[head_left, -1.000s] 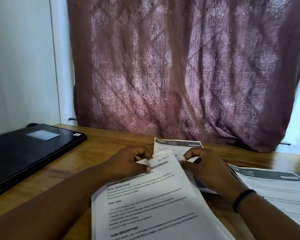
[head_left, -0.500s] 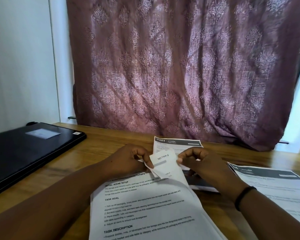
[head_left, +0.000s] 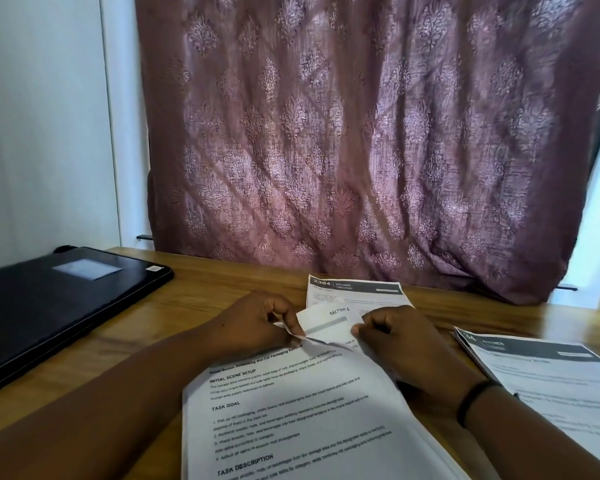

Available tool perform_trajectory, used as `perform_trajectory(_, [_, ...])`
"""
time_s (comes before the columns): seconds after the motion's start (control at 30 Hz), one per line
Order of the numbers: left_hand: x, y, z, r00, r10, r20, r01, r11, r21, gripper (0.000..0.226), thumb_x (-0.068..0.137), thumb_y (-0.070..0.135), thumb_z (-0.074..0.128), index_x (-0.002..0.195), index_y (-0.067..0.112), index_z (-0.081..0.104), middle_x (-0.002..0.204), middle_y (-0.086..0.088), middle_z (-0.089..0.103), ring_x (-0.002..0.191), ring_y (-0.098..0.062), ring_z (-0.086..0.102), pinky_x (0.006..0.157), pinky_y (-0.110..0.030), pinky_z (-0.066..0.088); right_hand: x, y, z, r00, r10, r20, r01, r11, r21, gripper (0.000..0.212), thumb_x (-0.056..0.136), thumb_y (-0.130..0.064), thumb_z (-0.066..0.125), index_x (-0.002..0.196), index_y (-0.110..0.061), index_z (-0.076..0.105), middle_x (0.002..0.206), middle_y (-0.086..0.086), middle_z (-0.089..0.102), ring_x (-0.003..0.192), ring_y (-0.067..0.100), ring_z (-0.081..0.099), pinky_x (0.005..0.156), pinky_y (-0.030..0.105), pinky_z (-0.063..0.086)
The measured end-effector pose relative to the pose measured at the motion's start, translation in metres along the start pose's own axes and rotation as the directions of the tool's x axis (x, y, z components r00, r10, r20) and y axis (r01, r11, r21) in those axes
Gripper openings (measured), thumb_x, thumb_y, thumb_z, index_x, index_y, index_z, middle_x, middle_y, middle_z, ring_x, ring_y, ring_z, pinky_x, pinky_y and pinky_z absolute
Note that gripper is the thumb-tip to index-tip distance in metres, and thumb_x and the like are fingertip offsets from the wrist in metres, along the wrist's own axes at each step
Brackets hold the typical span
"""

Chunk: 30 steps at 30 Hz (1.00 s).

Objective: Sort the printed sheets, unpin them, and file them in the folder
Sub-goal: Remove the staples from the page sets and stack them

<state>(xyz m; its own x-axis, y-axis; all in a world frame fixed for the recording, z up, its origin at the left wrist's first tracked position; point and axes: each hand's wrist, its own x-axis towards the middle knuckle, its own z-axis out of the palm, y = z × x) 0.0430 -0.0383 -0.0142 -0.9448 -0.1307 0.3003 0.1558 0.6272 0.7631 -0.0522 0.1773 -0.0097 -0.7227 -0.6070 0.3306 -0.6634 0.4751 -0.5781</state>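
Wooden desk under a mauve curtain, and the small slip marked "SECTION 6" now stands up off the top edge of the near stack of printed sheets, where a second ago it lay folded flat. Left hand pinches its corner; right hand is curled tight beside it, contents hidden. Unpinning looks underway. Two more sheet sets wait; the black folder stays shut, far left.

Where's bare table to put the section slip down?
Bare wood between the black folder and left hand, and beyond the right-hand sheets toward the curtain. Crowded centre: held stack, far sheet, both hands.
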Motion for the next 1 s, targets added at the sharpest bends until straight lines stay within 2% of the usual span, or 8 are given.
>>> perform_trajectory(0.13, [0.001,0.0,0.0,1.0,-0.017,-0.018,0.017,1.0,0.007,0.031,0.069,0.003,0.081,0.062,0.032,0.074,0.085,0.003,0.073,0.084,-0.011,0.065,0.083,-0.033,0.051,0.003,0.002,-0.013,0.999,-0.007,-0.035,0.005,0.998,-0.069,0.018,0.086,-0.038,0.068,0.068,-0.036,0.066,0.078,-0.023,0.065,0.07,-0.002,0.06,0.062,0.014,0.04])
perform_trajectory(0.3, [0.0,0.0,-0.002,0.999,-0.035,-0.014,0.036,0.999,0.041,0.023,0.072,0.008,0.081,0.074,0.027,0.067,0.075,0.01,0.065,0.061,0.008,0.054,0.058,-0.012,0.039,-0.004,-0.01,-0.018,0.998,-0.063,0.025,0.057,0.98,0.19,0.013,0.081,-0.03,0.075,0.069,-0.026,0.071,0.059,-0.02,0.065,0.049,-0.004,0.052,0.052,0.009,0.038])
perform_trajectory(0.47, [-0.001,-0.001,-0.001,1.0,0.01,0.001,-0.01,0.998,-0.062,0.038,0.074,0.001,0.077,0.102,0.021,0.06,0.095,-0.002,0.064,0.075,0.0,0.06,0.067,-0.017,0.049,-0.011,-0.015,-0.01,0.946,-0.099,0.31,-0.042,0.908,0.418,0.007,0.078,-0.013,0.078,0.074,-0.019,0.076,0.07,-0.007,0.071,0.061,0.005,0.059,0.059,0.017,0.044])
perform_trajectory(0.53, [-0.001,0.001,-0.002,1.0,0.029,0.002,-0.029,0.999,-0.038,0.038,0.074,0.003,0.078,0.097,0.03,0.066,0.096,0.0,0.068,0.081,-0.001,0.062,0.073,-0.017,0.05,-0.011,-0.012,-0.009,0.927,-0.129,0.353,-0.058,0.879,0.473,0.002,0.074,-0.02,0.08,0.075,-0.018,0.079,0.089,0.003,0.075,0.079,0.018,0.065,0.071,0.027,0.048])
perform_trajectory(0.57, [-0.001,0.001,-0.002,1.0,0.029,0.003,-0.029,0.999,-0.02,0.035,0.074,0.001,0.077,0.088,0.032,0.07,0.095,0.001,0.071,0.08,-0.002,0.063,0.073,-0.017,0.05,-0.01,-0.011,-0.009,0.925,-0.135,0.356,-0.073,0.855,0.514,0.015,0.071,-0.029,0.081,0.078,-0.015,0.079,0.092,0.007,0.075,0.081,0.02,0.065,0.073,0.03,0.048])
perform_trajectory(0.63, [0.001,0.001,-0.003,1.0,0.03,-0.003,-0.03,1.0,-0.005,0.038,0.073,-0.004,0.075,0.07,0.034,0.074,0.092,-0.001,0.073,0.083,-0.011,0.067,0.075,-0.021,0.051,-0.009,-0.01,-0.01,0.949,-0.067,0.309,-0.126,0.815,0.565,0.038,0.07,-0.043,0.08,0.083,-0.007,0.078,0.088,0.011,0.074,0.074,0.018,0.064,0.067,0.026,0.049])
perform_trajectory(0.8, [0.001,0.0,-0.001,1.0,0.02,-0.001,-0.02,0.999,-0.044,0.029,0.065,0.004,0.074,0.064,0.033,0.075,0.097,-0.002,0.074,0.095,-0.026,0.067,0.09,-0.045,0.053,-0.003,-0.005,-0.009,0.997,0.08,-0.017,-0.07,0.942,0.328,0.014,0.079,-0.03,0.076,0.082,-0.017,0.071,0.061,-0.013,0.066,0.051,-0.001,0.057,0.052,0.011,0.043])
perform_trajectory(1.0, [0.0,0.0,-0.001,1.0,0.028,0.003,-0.028,0.999,-0.033,0.036,0.067,-0.002,0.072,0.063,0.034,0.075,0.098,-0.002,0.074,0.095,-0.02,0.068,0.091,-0.046,0.052,-0.003,-0.005,0.008,0.991,0.134,0.022,-0.134,0.94,0.314,0.025,0.071,-0.033,0.083,0.073,-0.016,0.064,0.051,-0.008,0.055,0.049,0.007,0.047,0.052,0.025,0.04])
